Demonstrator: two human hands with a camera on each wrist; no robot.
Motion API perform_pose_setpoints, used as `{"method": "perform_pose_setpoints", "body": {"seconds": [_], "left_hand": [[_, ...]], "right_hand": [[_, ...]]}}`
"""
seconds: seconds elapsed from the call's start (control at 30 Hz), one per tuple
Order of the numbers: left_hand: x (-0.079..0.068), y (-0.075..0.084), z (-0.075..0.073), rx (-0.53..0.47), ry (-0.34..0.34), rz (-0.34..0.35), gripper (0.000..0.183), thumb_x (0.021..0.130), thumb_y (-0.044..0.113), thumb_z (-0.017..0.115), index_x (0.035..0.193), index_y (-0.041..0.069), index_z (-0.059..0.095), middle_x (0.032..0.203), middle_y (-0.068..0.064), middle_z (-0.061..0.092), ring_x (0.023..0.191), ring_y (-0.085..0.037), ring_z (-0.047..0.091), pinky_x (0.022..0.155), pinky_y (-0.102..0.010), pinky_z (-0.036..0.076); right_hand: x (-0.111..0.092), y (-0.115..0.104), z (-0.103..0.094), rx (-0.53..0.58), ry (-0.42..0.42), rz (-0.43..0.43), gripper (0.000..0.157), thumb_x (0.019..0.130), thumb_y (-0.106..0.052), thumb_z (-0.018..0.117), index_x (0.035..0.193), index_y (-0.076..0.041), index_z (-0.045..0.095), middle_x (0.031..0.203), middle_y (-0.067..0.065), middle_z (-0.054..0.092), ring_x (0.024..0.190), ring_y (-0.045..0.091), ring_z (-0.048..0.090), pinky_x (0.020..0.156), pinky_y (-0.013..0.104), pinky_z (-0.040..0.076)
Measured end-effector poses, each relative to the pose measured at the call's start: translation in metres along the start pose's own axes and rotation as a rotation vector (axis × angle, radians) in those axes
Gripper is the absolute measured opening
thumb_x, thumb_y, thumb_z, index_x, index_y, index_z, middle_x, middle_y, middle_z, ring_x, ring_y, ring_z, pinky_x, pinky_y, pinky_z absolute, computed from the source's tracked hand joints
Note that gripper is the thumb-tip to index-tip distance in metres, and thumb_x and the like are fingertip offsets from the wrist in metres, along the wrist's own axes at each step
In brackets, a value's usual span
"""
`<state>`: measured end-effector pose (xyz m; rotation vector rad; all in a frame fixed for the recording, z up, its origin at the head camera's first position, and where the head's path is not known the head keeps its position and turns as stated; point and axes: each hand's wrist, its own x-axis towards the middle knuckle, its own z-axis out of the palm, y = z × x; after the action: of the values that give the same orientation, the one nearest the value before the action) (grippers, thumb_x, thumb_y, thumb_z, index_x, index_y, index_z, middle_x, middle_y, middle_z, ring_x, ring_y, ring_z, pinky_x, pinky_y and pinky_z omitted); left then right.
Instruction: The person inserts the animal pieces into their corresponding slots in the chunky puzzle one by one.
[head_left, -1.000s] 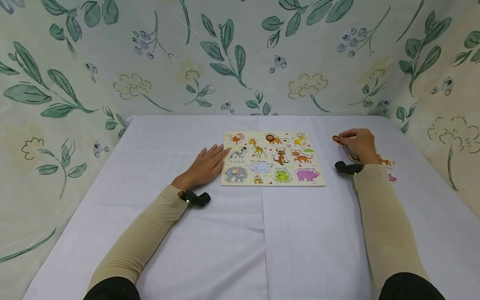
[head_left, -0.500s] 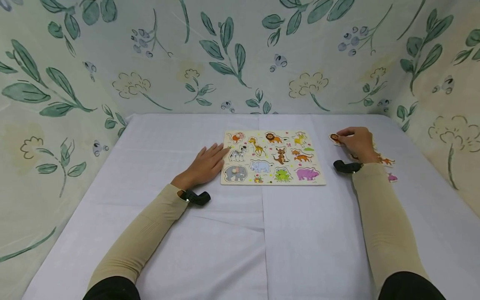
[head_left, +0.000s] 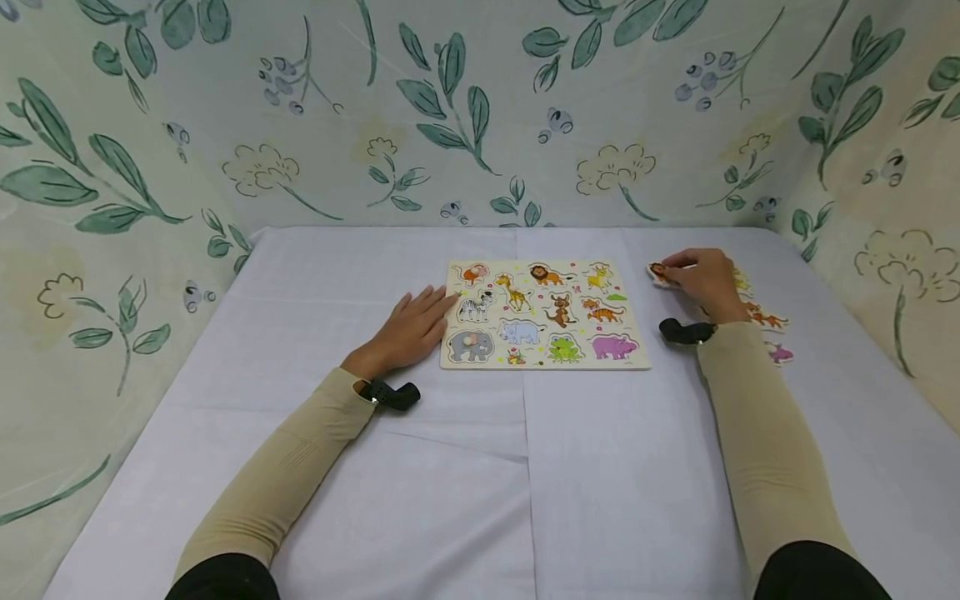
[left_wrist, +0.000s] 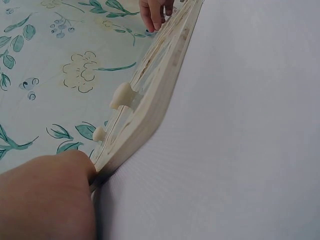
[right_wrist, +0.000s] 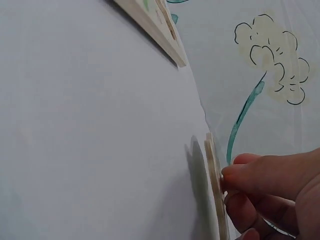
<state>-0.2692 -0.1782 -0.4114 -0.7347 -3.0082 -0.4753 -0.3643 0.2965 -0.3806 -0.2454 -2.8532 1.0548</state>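
Observation:
My left hand (head_left: pixel 405 329) lies flat with straight fingers, its fingertips touching the left edge of the wooden animal puzzle board (head_left: pixel 543 354). In the left wrist view, that hand (left_wrist: pixel 50 195) is against the board's edge (left_wrist: pixel 160 95), and pale knobs (left_wrist: pixel 122 96) rise from its face. To the right of the board, my right hand (head_left: pixel 705 282) pinches a puzzle piece (head_left: pixel 658 273) that looks like a lion. The right wrist view shows thumb and finger gripping the piece (right_wrist: pixel 215 185), seen edge-on, slightly above the cloth; the hand covers part of its picture.
More animal pieces lie around and behind the right hand: an orange one (head_left: pixel 767 317), a purple one (head_left: pixel 780 354) and a yellow one (head_left: pixel 742 282), partly hidden. A white cloth (head_left: pixel 420 500) covers the table. Leaf-patterned fabric (head_left: pixel 480 108) hangs at the back and sides.
My right hand has moved a little left with the lion piece, towards the board. More of the yellow and orange pieces behind it shows. My left hand stays at the board's edge.

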Motion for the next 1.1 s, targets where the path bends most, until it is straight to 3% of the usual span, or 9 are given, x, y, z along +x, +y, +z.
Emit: {"method": "perform_pose_setpoints", "body": {"seconds": [0.47, 0.9, 1.1], "left_hand": [[0.000, 0.001, -0.001, 0.002, 0.004, 0.002, 0.052, 0.104, 0.031, 0.031, 0.154, 0.018, 0.026, 0.160, -0.005, 0.018, 0.148, -0.026, 0.009, 0.117, -0.050, 0.003], [-0.001, 0.002, -0.001, 0.001, 0.004, -0.005, 0.052, 0.104, 0.032, 0.030, 0.154, 0.018, 0.026, 0.160, -0.005, 0.018, 0.148, -0.025, 0.009, 0.117, -0.050, 0.004], [-0.001, 0.002, -0.001, 0.002, 0.008, 0.002, 0.052, 0.104, 0.032, 0.031, 0.154, 0.017, 0.027, 0.160, -0.007, 0.019, 0.148, -0.027, 0.011, 0.117, -0.052, 0.005]], "right_hand": [[0.001, -0.021, 0.005, -0.025, -0.035, -0.051, 0.032, 0.096, -0.025, 0.061, 0.118, -0.003, 0.066, 0.119, 0.020, 0.059, 0.103, 0.032, 0.051, 0.080, 0.039, 0.043], [-0.012, -0.047, 0.008, 0.004, -0.057, -0.104, 0.032, 0.095, -0.023, 0.062, 0.120, -0.003, 0.065, 0.117, 0.018, 0.061, 0.101, 0.031, 0.054, 0.085, 0.040, 0.046], [-0.014, -0.054, 0.014, -0.004, -0.041, -0.139, 0.029, 0.095, -0.022, 0.064, 0.116, -0.004, 0.067, 0.110, 0.015, 0.064, 0.093, 0.027, 0.057, 0.068, 0.039, 0.051]]}}
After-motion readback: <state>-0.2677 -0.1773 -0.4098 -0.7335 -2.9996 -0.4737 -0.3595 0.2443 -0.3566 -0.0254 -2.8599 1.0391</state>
